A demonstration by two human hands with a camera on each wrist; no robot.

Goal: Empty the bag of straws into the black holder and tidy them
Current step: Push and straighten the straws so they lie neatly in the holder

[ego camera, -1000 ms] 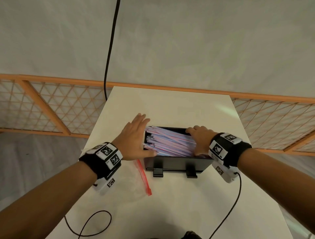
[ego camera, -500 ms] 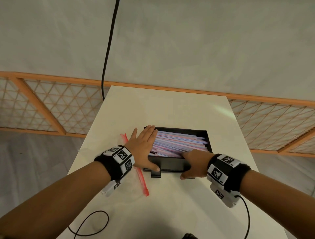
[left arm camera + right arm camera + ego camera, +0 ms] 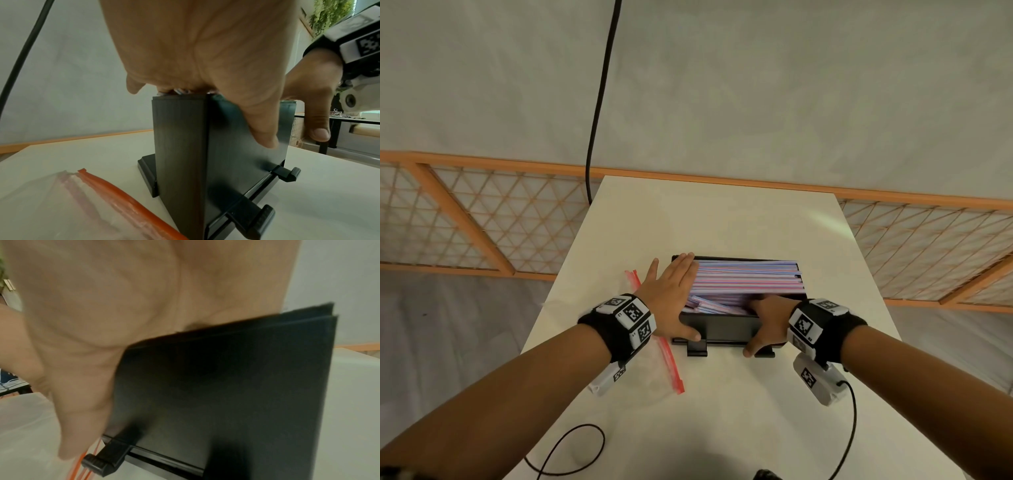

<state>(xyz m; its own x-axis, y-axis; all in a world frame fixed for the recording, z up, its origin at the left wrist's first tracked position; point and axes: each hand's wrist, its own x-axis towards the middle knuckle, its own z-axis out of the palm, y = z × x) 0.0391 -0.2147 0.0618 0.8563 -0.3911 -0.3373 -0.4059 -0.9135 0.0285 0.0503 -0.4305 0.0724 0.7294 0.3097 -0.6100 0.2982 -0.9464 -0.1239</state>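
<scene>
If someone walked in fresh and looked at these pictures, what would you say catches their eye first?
Probably the mass of pink, blue and white straws filling the black holder at the middle of the white table. The left hand lies flat over the straws' left ends, the right hand hooks the near wall, and the emptied red-zip bag lies to the holder's left.

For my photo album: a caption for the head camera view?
Two hands tidy striped straws in a black holder; empty bag alongside.
</scene>
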